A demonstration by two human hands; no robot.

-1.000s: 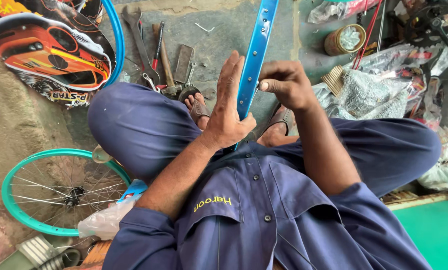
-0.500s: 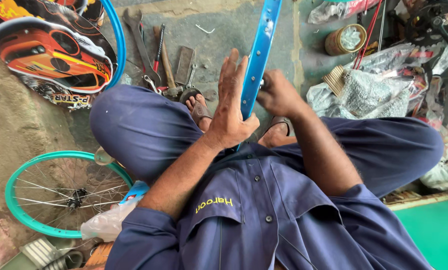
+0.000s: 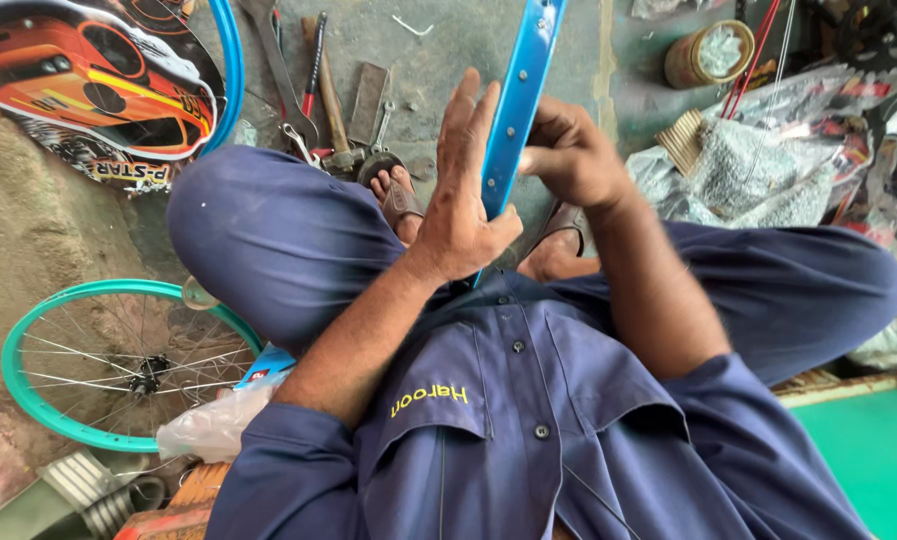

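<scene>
my left hand (image 3: 461, 205) is spread fairly wide, fingers straight and pointing away from me, the palm and thumb pressed flat against the near side of the blue rim (image 3: 517, 110). it steadies the rim rather than wrapping it; the thumb hooks round the rim's lower edge. my right hand (image 3: 569, 155) is on the other side of the rim, fingers curled in tight and pinched together against its edge. i cannot tell whether something small sits between those fingertips.

the blue rim is a narrow painted metal hoop, glossy, with small holes along its channel. it rises from between my knees, above my sandalled feet (image 3: 401, 200), and runs up out of the top of the view.

left of the rim, on the rough grey concrete floor (image 3: 439, 45), lies a loose row of tools (image 3: 329, 95): a long flat steel spanner, a wooden-handled hammer, a dull flat metal bar. further left of the rim sits a glossy orange and white printed panel (image 3: 79, 90). down to the left of the rim, beside my knee, rests a teal spoked wheel (image 3: 119, 365) with thin wire spokes and a dark hub. right of the rim are crinkled clear plastic bags (image 3: 759, 170) and a round tin (image 3: 704, 55).
</scene>
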